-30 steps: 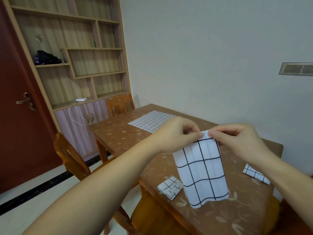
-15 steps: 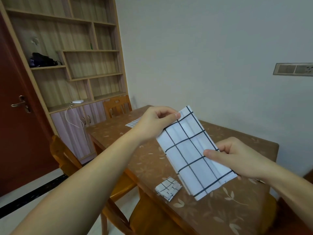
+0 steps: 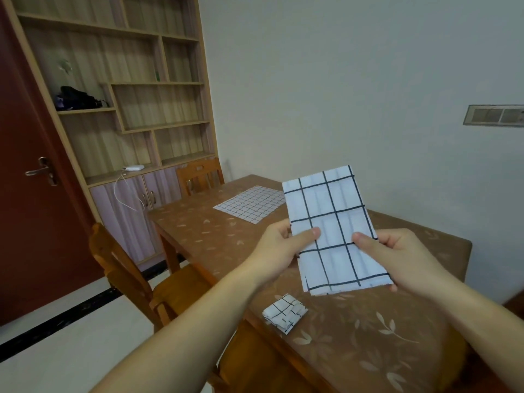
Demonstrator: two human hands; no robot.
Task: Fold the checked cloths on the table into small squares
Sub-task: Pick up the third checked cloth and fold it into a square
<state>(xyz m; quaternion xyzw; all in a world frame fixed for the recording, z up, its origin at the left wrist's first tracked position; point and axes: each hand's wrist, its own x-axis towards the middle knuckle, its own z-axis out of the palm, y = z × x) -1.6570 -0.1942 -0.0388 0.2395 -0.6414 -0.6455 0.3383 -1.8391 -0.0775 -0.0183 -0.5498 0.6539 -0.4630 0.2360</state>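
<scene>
A long rectangular strip of white woven cloth with a bold black check (image 3: 331,222), folded into several layers, is held in the air above the brown wooden desk with a pale leaf pattern (image 3: 354,344). Its layered edges show at the near end, where the plies fan slightly apart. The left hand (image 3: 279,249) grips the strip's left edge near the middle, thumb laid flat across the top face and fingers curled underneath. The right hand (image 3: 397,258) pinches the right edge lower down, thumb on top, fingers wrapped behind the near corner. The far end of the strip stands free, tilted up and away.

On the desk near the front edge lies a small, thick, folded square of the same white checked fabric (image 3: 285,312), its corners a little rumpled. Farther back a thin white cloth with a finer black grid (image 3: 251,204) lies spread flat.

Two orange-brown wooden chairs stand at the desk: one at the near left side (image 3: 124,275) and one with a slatted back at the far end (image 3: 200,175). A light wooden shelf unit (image 3: 119,89) and a dark red door (image 3: 25,180) fill the left.
</scene>
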